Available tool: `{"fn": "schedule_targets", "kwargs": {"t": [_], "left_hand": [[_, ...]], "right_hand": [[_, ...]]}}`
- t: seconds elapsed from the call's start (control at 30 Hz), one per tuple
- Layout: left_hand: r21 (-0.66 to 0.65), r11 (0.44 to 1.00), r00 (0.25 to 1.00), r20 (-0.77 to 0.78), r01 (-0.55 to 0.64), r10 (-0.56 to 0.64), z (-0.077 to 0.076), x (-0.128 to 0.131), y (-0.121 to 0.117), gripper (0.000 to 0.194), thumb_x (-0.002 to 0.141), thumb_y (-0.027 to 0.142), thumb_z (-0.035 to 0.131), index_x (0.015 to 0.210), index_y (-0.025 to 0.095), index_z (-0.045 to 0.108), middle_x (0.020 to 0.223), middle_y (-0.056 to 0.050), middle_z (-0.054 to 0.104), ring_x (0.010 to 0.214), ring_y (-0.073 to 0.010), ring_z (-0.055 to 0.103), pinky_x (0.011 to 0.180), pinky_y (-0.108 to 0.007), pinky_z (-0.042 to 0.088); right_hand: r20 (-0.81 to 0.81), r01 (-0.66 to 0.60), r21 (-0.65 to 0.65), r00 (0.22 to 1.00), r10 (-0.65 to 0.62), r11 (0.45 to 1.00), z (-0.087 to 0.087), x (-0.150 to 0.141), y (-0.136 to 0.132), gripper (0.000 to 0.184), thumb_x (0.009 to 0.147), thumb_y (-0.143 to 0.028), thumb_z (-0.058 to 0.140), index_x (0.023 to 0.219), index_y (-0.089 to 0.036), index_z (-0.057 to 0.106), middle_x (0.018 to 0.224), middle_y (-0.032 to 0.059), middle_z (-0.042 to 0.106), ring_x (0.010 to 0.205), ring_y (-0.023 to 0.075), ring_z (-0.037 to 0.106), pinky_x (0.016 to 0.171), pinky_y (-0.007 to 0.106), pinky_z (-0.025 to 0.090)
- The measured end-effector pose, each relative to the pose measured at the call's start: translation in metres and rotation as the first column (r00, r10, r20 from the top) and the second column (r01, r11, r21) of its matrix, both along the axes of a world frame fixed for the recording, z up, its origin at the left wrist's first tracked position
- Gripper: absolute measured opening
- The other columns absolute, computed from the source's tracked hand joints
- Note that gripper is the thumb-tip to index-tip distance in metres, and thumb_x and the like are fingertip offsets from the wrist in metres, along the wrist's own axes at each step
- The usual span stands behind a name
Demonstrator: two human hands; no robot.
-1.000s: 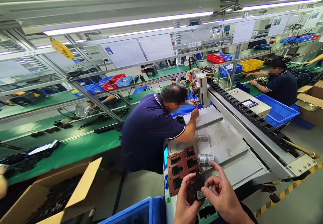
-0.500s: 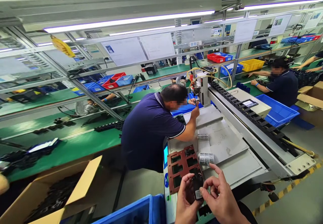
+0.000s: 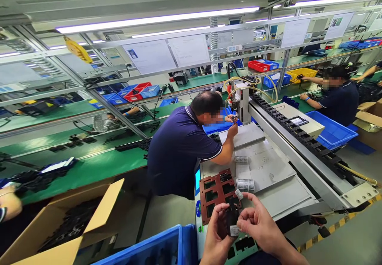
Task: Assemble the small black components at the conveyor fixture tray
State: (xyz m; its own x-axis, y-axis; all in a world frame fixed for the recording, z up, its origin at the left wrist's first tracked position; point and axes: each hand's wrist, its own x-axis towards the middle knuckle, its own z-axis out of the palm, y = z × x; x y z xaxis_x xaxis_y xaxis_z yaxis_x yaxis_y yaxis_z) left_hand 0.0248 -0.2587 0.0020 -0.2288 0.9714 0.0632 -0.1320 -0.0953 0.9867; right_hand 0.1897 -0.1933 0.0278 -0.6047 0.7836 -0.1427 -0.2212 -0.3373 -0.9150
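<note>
In the head view my left hand (image 3: 218,235) is closed around a small black plastic part (image 3: 232,215). A white printed label (image 3: 234,230) lies on the lower end of that part. My right hand (image 3: 262,223) is at the part's right side, its thumb at the label's edge and its other fingers curled. Its index finger stretches upward, and a second small white label (image 3: 239,194) hangs at the tip. Behind my hands lies a reddish-brown fixture plate (image 3: 205,195) with rectangular cutouts, one holding a black piece. A roll of printed labels (image 3: 245,184) stands beside it.
A gantry machine (image 3: 283,137) runs along the right of the metal work surface (image 3: 268,169). A co-worker (image 3: 182,145) in dark blue leans over its far side. A blue bin (image 3: 167,245) and an open cardboard box (image 3: 101,205) with black parts stand at lower left.
A small label now shows at my right index fingertip. My right thumb stays by the label on the black part. The view has shifted slightly.
</note>
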Motion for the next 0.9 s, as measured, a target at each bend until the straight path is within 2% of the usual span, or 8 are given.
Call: {"fn": "schedule_targets", "kwargs": {"t": [0.1, 0.3, 0.43, 0.9], "left_hand": [[-0.013, 1.0, 1.0, 0.012, 0.011, -0.011, -0.001, 0.001, -0.001, 0.062, 0.078, 0.035, 0.09, 0.131, 0.026, 0.057, 0.124, -0.011, 0.07, 0.115, -0.0283, 0.067, 0.097, -0.035, 0.054], [-0.044, 0.999, 1.0, 0.001, 0.026, -0.026, -0.001, 0.0, -0.001, 0.064, 0.079, 0.037, 0.09, 0.132, 0.026, 0.056, 0.122, -0.01, 0.07, 0.111, -0.0277, 0.068, 0.094, -0.035, 0.055], [-0.054, 0.998, 1.0, -0.015, 0.027, -0.028, 0.002, 0.0, 0.0, 0.062, 0.082, 0.036, 0.088, 0.133, 0.027, 0.055, 0.13, -0.011, 0.068, 0.119, -0.0289, 0.066, 0.1, -0.038, 0.054], [-0.073, 0.997, 0.999, -0.037, 0.026, -0.028, 0.004, -0.001, 0.006, 0.061, 0.083, 0.031, 0.087, 0.135, 0.027, 0.053, 0.129, -0.011, 0.067, 0.118, -0.0283, 0.067, 0.101, -0.037, 0.055]], "right_hand": [[-0.112, -0.056, -0.111, 0.993, 0.044, 0.992, -0.005, 0.0, 0.006, 0.09, 0.079, -0.041, 0.087, 0.146, -0.018, 0.032, 0.073, -0.0062, 0.063, 0.064, 0.0108, 0.048, 0.063, 0.025, 0.031], [-0.022, 0.01, -0.036, 1.0, -0.011, 0.999, -0.01, -0.001, 0.008, 0.096, 0.08, -0.037, 0.085, 0.151, -0.021, 0.023, 0.077, -0.0056, 0.067, 0.061, 0.0105, 0.045, 0.06, 0.025, 0.03], [0.02, 0.018, -0.011, 1.0, -0.018, 1.0, -0.008, -0.001, 0.008, 0.096, 0.082, -0.035, 0.083, 0.152, -0.02, 0.019, 0.077, -0.0063, 0.066, 0.061, 0.01, 0.044, 0.06, 0.026, 0.03], [0.039, 0.055, -0.008, 0.998, -0.054, 0.998, -0.014, -0.004, 0.011, 0.094, 0.083, -0.037, 0.083, 0.151, -0.02, 0.021, 0.075, -0.0076, 0.064, 0.06, 0.0089, 0.042, 0.059, 0.026, 0.029]]}}
